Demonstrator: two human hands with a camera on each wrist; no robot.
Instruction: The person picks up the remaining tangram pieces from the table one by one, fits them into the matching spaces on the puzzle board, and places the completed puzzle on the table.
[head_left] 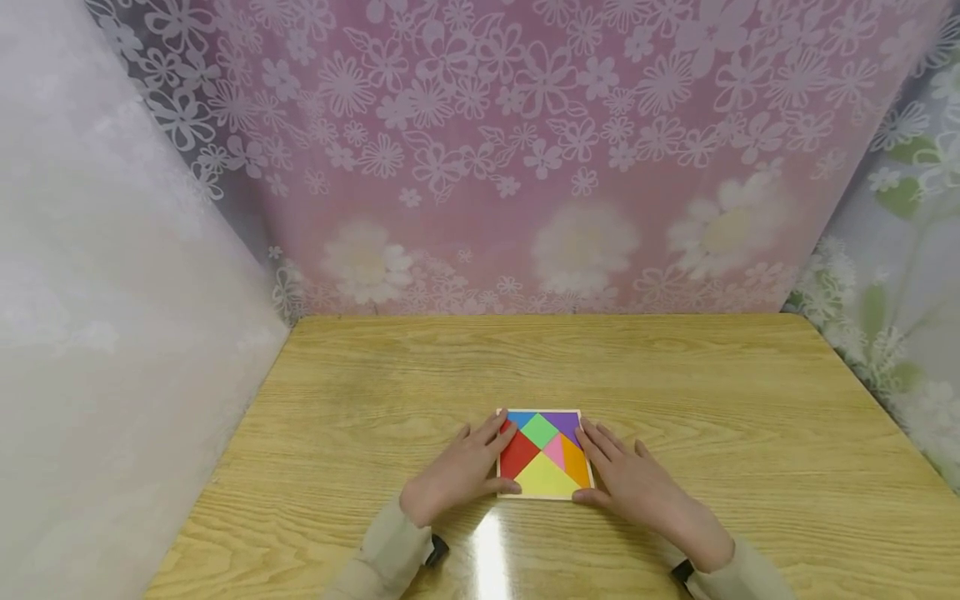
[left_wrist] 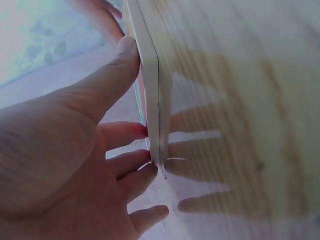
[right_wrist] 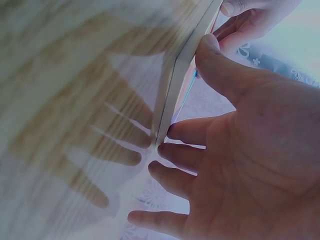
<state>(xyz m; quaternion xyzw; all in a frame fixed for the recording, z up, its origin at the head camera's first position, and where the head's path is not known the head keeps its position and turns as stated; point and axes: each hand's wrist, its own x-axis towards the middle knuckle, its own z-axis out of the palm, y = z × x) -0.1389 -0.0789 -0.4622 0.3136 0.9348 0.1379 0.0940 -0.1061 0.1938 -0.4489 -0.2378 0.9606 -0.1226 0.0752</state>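
A square tangram puzzle in a pale wooden tray (head_left: 546, 498) lies flat on the table. Its pieces fill the square: a yellow triangle (head_left: 547, 477) in front, a red piece (head_left: 517, 456) at left, a green square (head_left: 539, 431), a purple triangle (head_left: 564, 421), a pink triangle (head_left: 556, 452), an orange piece (head_left: 574, 463) and a partly covered blue piece (head_left: 519, 417). My left hand (head_left: 463, 468) rests on the tray's left side, extended fingertips over its edge, thumb at the front corner. Mirroring it, my right hand (head_left: 637, 483) touches the right side with spread, nearly straight fingers.
The wood-grain table (head_left: 375, 375) extends around the puzzle, with a bright light reflection in front. A pink floral curtain (head_left: 480, 167) hangs behind the far edge. Pale cloth (head_left: 112, 333) borders the left side and a flowered cloth (head_left: 900, 275) the right.
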